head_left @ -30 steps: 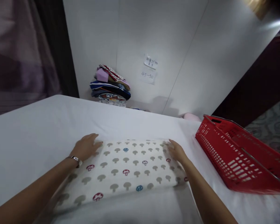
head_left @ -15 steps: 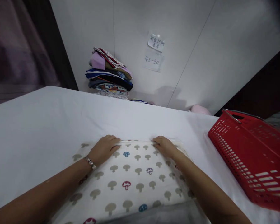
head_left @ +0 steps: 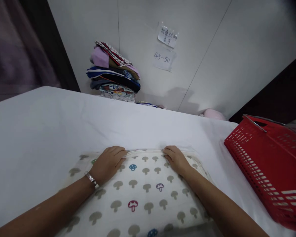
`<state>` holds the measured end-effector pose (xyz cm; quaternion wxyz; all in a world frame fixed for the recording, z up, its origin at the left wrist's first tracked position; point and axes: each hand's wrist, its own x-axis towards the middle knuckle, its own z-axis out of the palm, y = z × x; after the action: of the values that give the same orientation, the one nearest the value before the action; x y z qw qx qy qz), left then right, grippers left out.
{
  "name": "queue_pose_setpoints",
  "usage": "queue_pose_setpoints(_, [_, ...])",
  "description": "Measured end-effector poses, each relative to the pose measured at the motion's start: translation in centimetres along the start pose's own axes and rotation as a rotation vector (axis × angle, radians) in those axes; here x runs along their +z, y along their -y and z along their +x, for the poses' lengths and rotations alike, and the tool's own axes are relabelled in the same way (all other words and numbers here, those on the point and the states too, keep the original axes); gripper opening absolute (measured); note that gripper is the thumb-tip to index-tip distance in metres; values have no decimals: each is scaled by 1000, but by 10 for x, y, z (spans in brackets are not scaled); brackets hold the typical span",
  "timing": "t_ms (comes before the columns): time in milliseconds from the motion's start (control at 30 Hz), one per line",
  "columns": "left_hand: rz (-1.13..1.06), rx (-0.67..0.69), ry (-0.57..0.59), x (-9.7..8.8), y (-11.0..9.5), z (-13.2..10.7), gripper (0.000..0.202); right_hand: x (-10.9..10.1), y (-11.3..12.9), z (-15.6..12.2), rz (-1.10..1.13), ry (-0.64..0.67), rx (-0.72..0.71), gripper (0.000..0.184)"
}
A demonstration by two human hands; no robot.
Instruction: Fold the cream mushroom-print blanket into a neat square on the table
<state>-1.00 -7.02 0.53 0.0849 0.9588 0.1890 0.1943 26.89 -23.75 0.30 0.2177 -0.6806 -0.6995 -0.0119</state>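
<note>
White cotton-looking cloth [head_left: 138, 194] front and centre, dotted with grey mushrooms and a few blue, red and purple ones! It lies on the white tabletop [head_left: 64, 121], running toward the bottom of the view between the forearms. Both hands are right up at its far edge: the left hand [head_left: 108, 164] on one side, the right hand [head_left: 176, 160] on the other, a stretch of layered hem between them. Left fingers lie close together, bent at the edge, thumb apart from them; right fingers curl in at the edge too. Whether either hand pinches the fabric, one cannot tell from here. A silvery bracelet [head_left: 91, 180] circles the left wrist. Over to the right, well clear of the cloth, sits a red basket [head_left: 263, 158] with wire handles, and beyond the far edge, a piled stack of folded fabrics [head_left: 113, 74] near the wall [head_left: 143, 19].
</note>
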Motion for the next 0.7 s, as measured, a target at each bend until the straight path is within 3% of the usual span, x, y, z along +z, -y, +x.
queue_pose_setpoints(200, [81, 66, -23, -5, -6, -2, 20, 4, 1, -5, -66, -51, -33, 24])
queue_pose_setpoints(533, [4, 111, 4, -4, -5, -3, 22, 2, 7, -7, -105, -34, 32, 27])
queue_pose_setpoints(700, [19, 168, 26, -7, -8, -5, 20, 2, 8, -10, -123, -56, -28, 25])
